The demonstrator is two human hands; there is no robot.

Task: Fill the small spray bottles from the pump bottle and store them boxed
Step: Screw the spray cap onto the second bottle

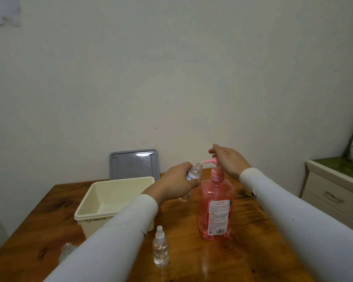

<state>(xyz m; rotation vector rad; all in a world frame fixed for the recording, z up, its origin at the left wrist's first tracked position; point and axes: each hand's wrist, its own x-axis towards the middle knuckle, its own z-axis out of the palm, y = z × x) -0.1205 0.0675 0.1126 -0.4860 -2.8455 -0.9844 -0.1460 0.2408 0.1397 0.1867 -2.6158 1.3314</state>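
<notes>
Nearest the camera, my two white sleeves cross the wooden table (243, 261), and between them a capped small spray bottle (161, 247) stands upright holding clear liquid. A second small bottle (66, 251), uncapped, stands at the near left, partly hidden behind my left sleeve; its fill level cannot be read. My left hand (177, 184) is closed around an open spray bottle (195, 171), tilted so that its mouth sits at the tip of the pink spout. My right hand (229, 159) lies flat, fingers extended, on the pump head of the pink pump bottle (215, 208), which stands upright at mid-table; it grips nothing, only bears down. I judge the current step to be filling the held bottle. The next move calls for a steady downward press with the mouth kept aligned under the spout, otherwise liquid will spill onto the table. The cream box (110, 200) sits open at left, holding no bottles, with its grey lid (134, 165) leaning against the wall behind.
</notes>
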